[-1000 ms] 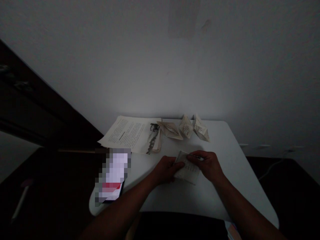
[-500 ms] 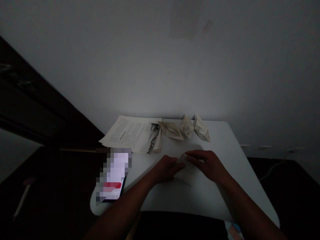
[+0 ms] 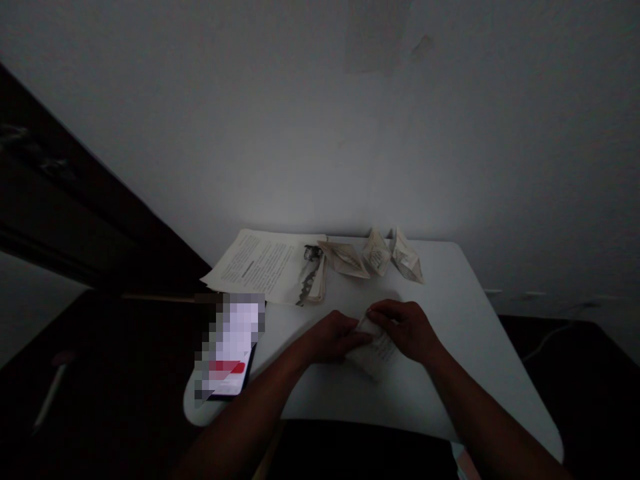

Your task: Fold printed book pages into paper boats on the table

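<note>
Between my hands, over the front half of the white table (image 3: 320,393), is a folded sheet of printed paper (image 3: 370,363). My left hand (image 3: 336,337) grips its left side, thumb lying across the top face. At the paper's upper edge, my right hand (image 3: 403,327) pinches a corner between thumb and fingertips. Past my hands stand three folded paper boats: a left one (image 3: 345,259), a middle one (image 3: 377,253) and a right one (image 3: 407,259). The undersides of my fingers are hidden, and the light is dim.
A stack of loose printed pages (image 3: 265,267) lies at the back left, overhanging the table's edge. A phone (image 3: 233,353) with a lit, blurred screen rests at the left edge. Behind the table rises a pale wall (image 3: 300,133). A cable (image 3: 545,340) runs at the right.
My right fingers have closed into a tighter pinch on the paper's upper corner, and that edge now looks bent up. My left thumb reaches slightly further across the sheet. The view has shifted slightly.
</note>
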Available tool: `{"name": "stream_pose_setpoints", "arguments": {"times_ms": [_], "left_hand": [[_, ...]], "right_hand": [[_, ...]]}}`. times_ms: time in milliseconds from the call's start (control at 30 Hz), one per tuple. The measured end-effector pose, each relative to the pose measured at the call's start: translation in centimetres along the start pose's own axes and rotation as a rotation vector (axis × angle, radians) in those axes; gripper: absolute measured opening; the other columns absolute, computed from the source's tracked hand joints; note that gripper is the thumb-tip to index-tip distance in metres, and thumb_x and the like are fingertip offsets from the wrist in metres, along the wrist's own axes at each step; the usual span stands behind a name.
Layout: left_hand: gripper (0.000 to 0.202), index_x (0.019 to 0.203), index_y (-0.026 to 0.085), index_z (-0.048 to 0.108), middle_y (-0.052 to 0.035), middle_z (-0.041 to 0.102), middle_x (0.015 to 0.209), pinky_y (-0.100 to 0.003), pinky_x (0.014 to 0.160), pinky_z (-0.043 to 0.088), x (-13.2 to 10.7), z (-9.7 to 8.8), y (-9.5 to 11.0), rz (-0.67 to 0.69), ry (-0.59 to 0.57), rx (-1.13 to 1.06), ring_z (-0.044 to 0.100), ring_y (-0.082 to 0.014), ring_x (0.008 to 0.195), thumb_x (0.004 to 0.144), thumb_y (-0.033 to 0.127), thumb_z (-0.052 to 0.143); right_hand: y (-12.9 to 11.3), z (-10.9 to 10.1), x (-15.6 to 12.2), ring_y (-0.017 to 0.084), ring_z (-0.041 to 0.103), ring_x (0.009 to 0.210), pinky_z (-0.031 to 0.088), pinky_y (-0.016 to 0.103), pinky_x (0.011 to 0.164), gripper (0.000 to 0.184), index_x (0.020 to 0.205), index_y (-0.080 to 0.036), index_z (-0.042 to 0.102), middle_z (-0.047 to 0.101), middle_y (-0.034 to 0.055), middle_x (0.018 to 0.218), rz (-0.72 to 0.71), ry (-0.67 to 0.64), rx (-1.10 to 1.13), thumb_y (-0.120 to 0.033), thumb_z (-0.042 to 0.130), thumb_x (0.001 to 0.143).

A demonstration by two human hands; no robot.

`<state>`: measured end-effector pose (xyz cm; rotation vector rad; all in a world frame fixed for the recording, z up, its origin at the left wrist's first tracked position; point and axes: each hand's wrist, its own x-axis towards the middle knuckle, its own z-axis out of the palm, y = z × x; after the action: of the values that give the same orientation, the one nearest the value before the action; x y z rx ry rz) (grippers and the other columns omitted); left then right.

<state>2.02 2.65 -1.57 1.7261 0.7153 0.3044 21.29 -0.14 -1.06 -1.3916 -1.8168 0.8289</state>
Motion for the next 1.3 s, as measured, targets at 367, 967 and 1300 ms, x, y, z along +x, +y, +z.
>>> {"name": "stream_pose_setpoints", "arguments": {"times_ms": [367, 967, 1300], "left_hand": [[0.043, 0.063, 0.013, 0.05, 0.006, 0.043, 0.047, -0.016, 0.039, 0.034, -0.1, -0.1, 0.2, -0.116, -0.033, -0.056, 0.042, -0.0059, 0.04, 0.08, 0.052, 0.049], [0.025, 0.085, 0.019, 0.056, -0.003, 0.062, 0.08, -0.024, 0.059, 0.042, 1.2, 1.4, -1.1, -0.008, 0.478, 1.085, 0.059, -0.0159, 0.073, 0.093, 0.028, 0.034], [0.012, 0.091, 0.018, 0.054, -0.0056, 0.053, 0.094, -0.027, 0.064, 0.044, 1.2, 1.5, -1.0, 0.071, 0.452, 1.197, 0.05, -0.0176, 0.083, 0.088, 0.019, 0.043]], "right_hand": [[0.4, 0.4, 0.3, 0.015, 0.063, 0.062, 0.049, 0.024, 0.059, 0.021, 0.078, -0.02, 0.066, 0.069, 0.0008, 0.069, 0.094, -0.013, 0.113, -0.038, 0.057, 0.079], [2.7, -1.0, 0.9, 0.021, 0.06, 0.084, 0.044, 0.038, 0.08, 0.02, 0.096, -0.02, 0.066, 0.068, 0.006, 0.091, -0.062, 0.106, -0.411, -0.03, 0.055, 0.083], [2.8, -1.8, -0.4, 0.02, 0.057, 0.099, 0.041, 0.04, 0.09, 0.022, 0.104, -0.021, 0.064, 0.066, 0.0055, 0.106, -0.365, -0.058, -0.554, -0.023, 0.049, 0.087]]}}
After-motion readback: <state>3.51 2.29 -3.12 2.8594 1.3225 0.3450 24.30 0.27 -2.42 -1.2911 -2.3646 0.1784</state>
